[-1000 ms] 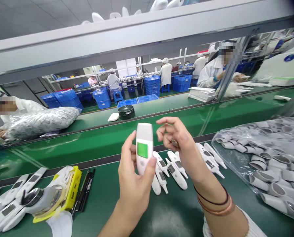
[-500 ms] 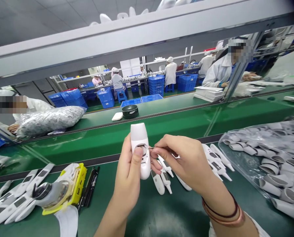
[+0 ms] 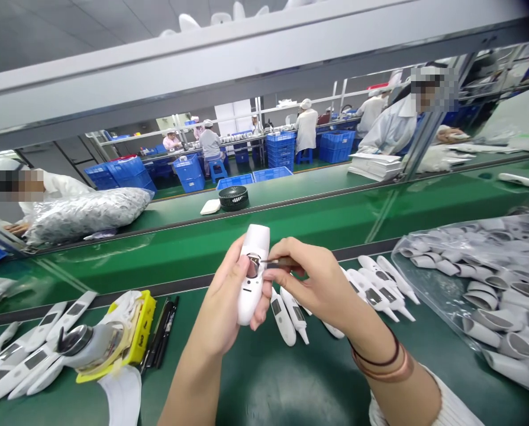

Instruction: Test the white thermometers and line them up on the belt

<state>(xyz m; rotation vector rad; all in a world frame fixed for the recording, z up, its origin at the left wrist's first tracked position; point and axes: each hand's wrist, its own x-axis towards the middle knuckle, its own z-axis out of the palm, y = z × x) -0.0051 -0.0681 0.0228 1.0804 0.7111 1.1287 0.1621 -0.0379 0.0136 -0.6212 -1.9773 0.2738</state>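
Note:
My left hand [image 3: 222, 302] is wrapped round a white thermometer body [image 3: 251, 278], held upright with its back side and a round opening facing me. My right hand [image 3: 318, 284] pinches a thin dark tool [image 3: 276, 262] whose tip reaches into that round opening. Under and behind my hands several white thermometers [image 3: 291, 313] lie on the green mat [image 3: 264, 378], with more thermometers [image 3: 380, 284] to the right.
A clear bag of grey caps [image 3: 481, 284] lies at the right. At the left are a yellow tape holder [image 3: 113, 340], black pens [image 3: 160, 337] and more thermometers [image 3: 20, 361]. A green conveyor belt [image 3: 180, 248] runs behind. Other workers sit across it.
The thermometer was turned from its green screen side to its back. My right hand came in from above and brought the thin tool to the round opening.

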